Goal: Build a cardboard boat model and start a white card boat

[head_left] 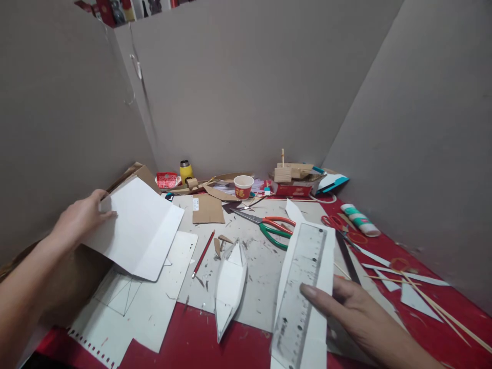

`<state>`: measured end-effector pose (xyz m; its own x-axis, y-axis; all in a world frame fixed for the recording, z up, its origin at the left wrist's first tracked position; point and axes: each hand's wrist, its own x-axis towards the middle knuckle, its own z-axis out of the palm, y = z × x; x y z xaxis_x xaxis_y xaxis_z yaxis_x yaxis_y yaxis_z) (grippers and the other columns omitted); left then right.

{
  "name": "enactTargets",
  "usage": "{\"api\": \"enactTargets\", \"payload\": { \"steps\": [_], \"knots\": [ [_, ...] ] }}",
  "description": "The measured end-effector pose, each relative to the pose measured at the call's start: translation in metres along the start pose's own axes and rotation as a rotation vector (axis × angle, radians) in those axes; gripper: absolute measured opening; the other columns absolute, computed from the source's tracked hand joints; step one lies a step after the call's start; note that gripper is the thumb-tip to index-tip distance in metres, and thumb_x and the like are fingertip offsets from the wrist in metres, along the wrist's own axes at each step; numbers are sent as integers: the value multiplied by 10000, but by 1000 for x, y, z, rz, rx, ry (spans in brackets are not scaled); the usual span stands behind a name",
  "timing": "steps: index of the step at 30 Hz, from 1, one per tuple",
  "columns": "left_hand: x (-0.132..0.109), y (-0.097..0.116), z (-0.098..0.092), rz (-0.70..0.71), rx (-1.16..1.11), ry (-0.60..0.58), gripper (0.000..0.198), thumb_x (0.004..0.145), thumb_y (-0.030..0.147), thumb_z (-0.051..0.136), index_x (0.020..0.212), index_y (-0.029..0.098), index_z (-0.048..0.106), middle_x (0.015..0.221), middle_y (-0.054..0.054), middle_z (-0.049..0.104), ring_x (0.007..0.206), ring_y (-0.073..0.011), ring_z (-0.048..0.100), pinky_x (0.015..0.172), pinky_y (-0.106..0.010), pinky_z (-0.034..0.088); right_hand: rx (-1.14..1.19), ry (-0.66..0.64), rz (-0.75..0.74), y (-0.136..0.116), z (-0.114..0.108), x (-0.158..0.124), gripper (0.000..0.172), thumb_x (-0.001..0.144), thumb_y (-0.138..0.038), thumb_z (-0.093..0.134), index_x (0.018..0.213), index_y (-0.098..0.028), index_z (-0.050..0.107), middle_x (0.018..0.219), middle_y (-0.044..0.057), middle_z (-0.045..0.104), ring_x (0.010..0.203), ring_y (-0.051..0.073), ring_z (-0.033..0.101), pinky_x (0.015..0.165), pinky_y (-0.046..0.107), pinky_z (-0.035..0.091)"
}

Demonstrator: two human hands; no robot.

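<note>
My left hand (pixel 86 212) grips the left edge of a folded sheet of white card (pixel 134 225), thumb on top, holding it raised above the table's left side. Under it lies a punched sheet of paper (pixel 161 302) with pencil lines. My right hand (pixel 346 307) is closed on a clear plastic ruler (pixel 298 292) and a strip of white card (pixel 326 271) behind it, the thumb pressed on the ruler. Between the hands a small white paper boat (pixel 230 287) sits on the grey board, with a red pencil (pixel 203 253) to its left.
Scissors with green and orange handles (pixel 274 230) lie beyond the boat. A paper cup (pixel 243 188), a yellow bottle (pixel 186 170) and a cardboard model boat (pixel 295 179) stand at the back. Wooden sticks (pixel 434 302) and paper offcuts (pixel 418 302) cover the right side. Grey walls enclose the table.
</note>
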<state>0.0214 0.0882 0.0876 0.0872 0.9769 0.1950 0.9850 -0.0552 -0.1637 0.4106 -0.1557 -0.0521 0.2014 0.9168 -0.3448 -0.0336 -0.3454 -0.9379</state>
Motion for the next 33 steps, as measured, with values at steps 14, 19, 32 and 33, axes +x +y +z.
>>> {"api": "enactTargets", "payload": {
  "steps": [14, 19, 32, 33],
  "knots": [
    [-17, 13, -1, 121, 431, 146, 301, 924, 321, 301, 1105, 143, 462, 966, -144, 660, 919, -287, 545, 617, -271, 390, -31, -29, 27, 6, -2, 3, 550, 708, -595, 669, 1029, -148, 688, 840, 112, 740, 764, 304, 701, 697, 410, 586],
    [-20, 17, 5, 152, 408, 195, 322, 902, 293, 357, 1121, 98, 489, 965, -200, 639, 910, -326, 536, 694, -329, 403, -7, -20, 18, 3, 0, 1, 527, 704, -580, 685, 1017, -156, 693, 861, 112, 741, 763, 297, 701, 704, 402, 589],
    [-52, 77, 6, 381, -215, 239, 491, 878, 421, 472, 1283, 144, 486, 1176, -144, 628, 1065, -289, 568, 866, -370, 439, -127, 2, -53, -1, -5, 1, 380, 719, -553, 683, 821, -189, 725, 797, 76, 734, 772, 278, 693, 695, 345, 578],
    [-62, 92, 5, 446, -464, 164, 481, 860, 446, 501, 1249, 164, 522, 1122, -122, 656, 1007, -268, 599, 848, -359, 455, -109, -23, -65, -2, -4, -1, 387, 739, -543, 673, 866, -180, 721, 812, 75, 733, 786, 270, 692, 713, 348, 572]
  ]
}}
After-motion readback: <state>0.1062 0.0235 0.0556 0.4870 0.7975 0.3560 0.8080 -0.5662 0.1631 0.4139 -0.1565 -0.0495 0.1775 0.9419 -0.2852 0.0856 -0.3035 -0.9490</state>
